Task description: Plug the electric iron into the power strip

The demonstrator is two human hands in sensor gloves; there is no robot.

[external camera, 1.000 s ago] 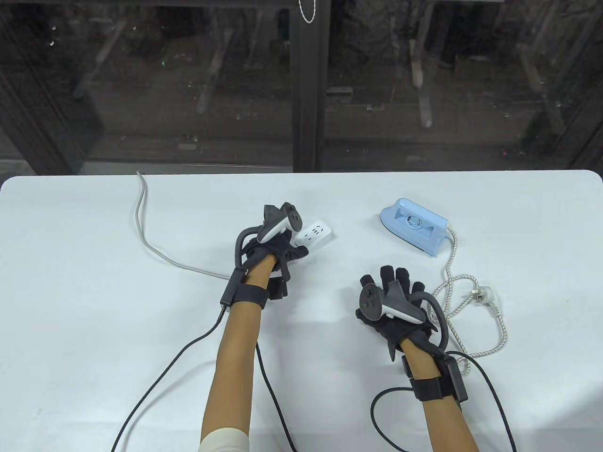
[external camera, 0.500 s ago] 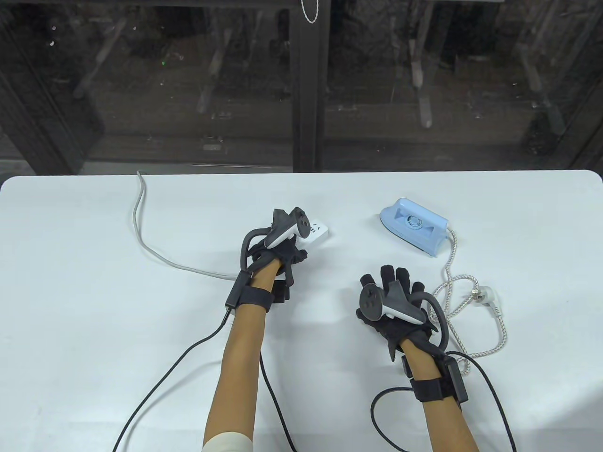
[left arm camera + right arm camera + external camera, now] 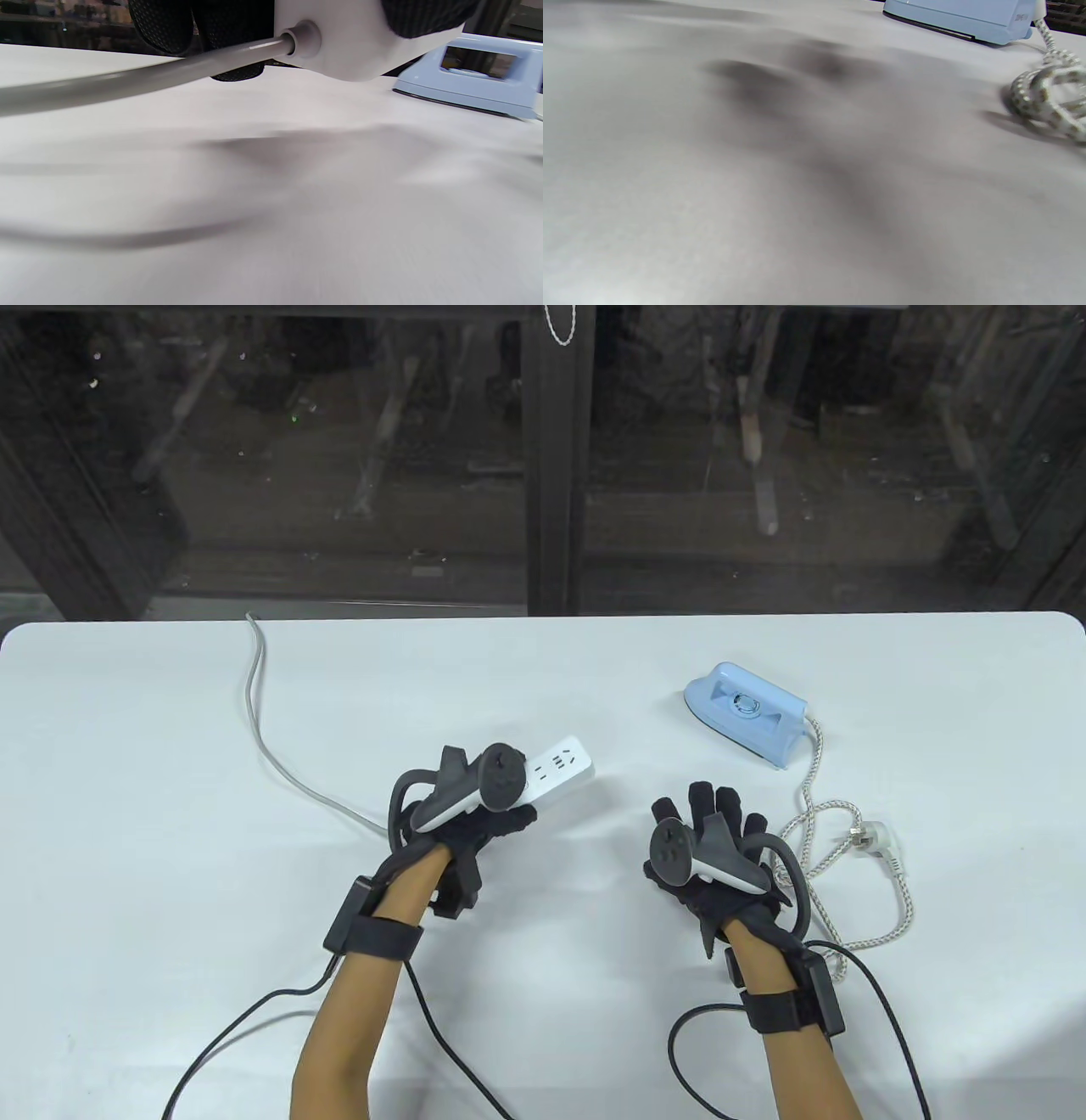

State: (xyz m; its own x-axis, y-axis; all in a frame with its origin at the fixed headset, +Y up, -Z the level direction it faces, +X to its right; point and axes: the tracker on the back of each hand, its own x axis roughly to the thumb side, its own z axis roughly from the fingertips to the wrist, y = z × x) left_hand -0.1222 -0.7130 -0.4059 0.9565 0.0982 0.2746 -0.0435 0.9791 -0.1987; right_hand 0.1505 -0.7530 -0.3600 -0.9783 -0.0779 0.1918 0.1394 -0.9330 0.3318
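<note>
My left hand [image 3: 484, 823] grips a white power strip [image 3: 560, 768] and holds it off the table, as the left wrist view [image 3: 356, 42] shows. Its grey cable [image 3: 263, 738] trails to the back left. A light blue iron [image 3: 747, 712] sits at the right. Its braided cord [image 3: 827, 827] loops beside it and ends in a white plug [image 3: 878, 848] lying on the table. My right hand [image 3: 713, 831] rests flat on the table, fingers spread, empty, left of the cord.
The white table [image 3: 127, 814] ends at a far edge before a dark glass wall. Black glove cables [image 3: 704, 1027] lie near the front edge.
My left hand has pulled the power strip toward the front and a little left, lifting it. The right hand has not moved.
</note>
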